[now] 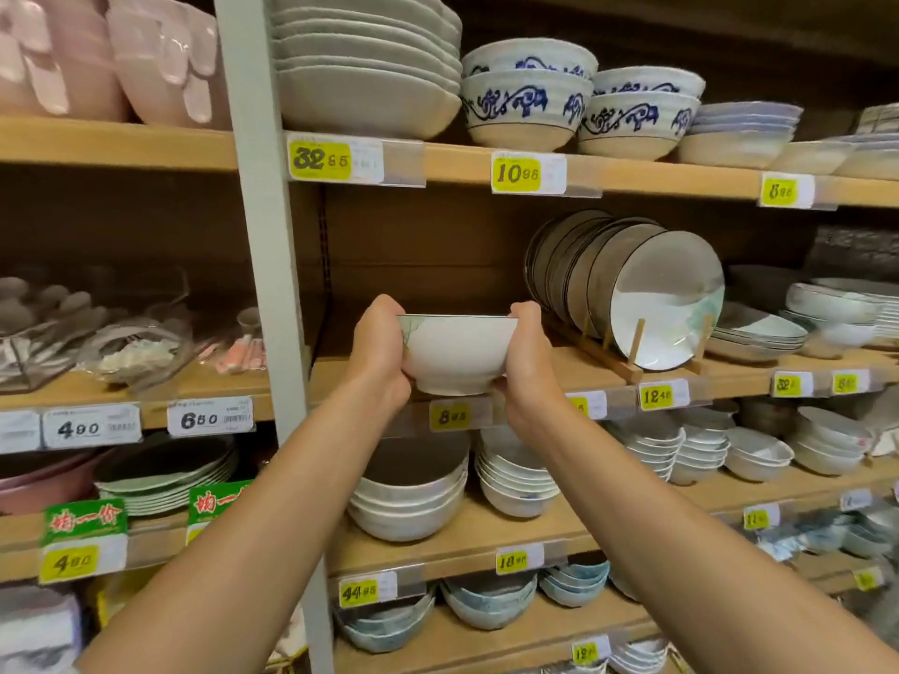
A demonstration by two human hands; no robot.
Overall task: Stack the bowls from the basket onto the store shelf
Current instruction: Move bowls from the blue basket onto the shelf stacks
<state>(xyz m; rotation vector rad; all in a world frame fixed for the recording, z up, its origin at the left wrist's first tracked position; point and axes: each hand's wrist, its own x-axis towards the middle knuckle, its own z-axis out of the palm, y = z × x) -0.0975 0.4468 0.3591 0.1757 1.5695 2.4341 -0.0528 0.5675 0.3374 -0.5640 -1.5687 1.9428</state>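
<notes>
A white bowl (457,355) with a dark rim and a faint green pattern is held upright between both hands, in front of the middle wooden shelf (350,377). My left hand (377,352) grips its left side, thumb over the rim. On the right side, my right hand (528,355) grips it the same way. The bowl's foot hangs just at the shelf's front edge, above the 8.95 price tag (450,416). The shelf space behind the bowl is bare wood. The basket is out of sight.
Dark-rimmed plates (666,299) stand on edge in a wooden rack just right of the bowl. Stacked white bowls (408,498) fill the shelf below; blue-patterned bowls (528,102) and grey plates (365,60) sit above. A grey shelf upright (272,284) runs down at the left.
</notes>
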